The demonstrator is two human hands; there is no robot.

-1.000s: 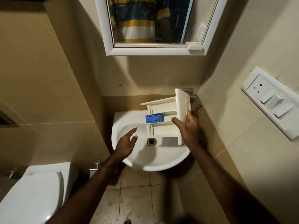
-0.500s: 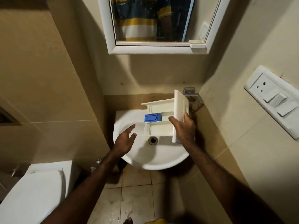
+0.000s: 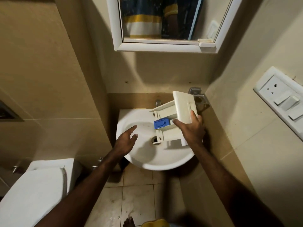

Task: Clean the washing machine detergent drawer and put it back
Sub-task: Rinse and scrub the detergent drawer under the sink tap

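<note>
A: Item one?
B: White plastic detergent drawer [image 3: 170,115] with a blue rectangular insert [image 3: 161,123], tilted above the round white ceramic basin [image 3: 147,159]. No legible writing or brand.
A: Grip?
B: Right hand [image 3: 191,131] clasps the drawer's front panel, thumb on its inner side, fingers on its outer face; the drawer body extends leftward from the hand.
A: Other hand?
B: Left hand [image 3: 125,140], fingers relaxed, empty, over the basin, apart from the drawer.

White detergent drawer [image 3: 170,115] with blue insert [image 3: 161,123], tilted, front panel uppermost, over the basin [image 3: 141,154]
</note>
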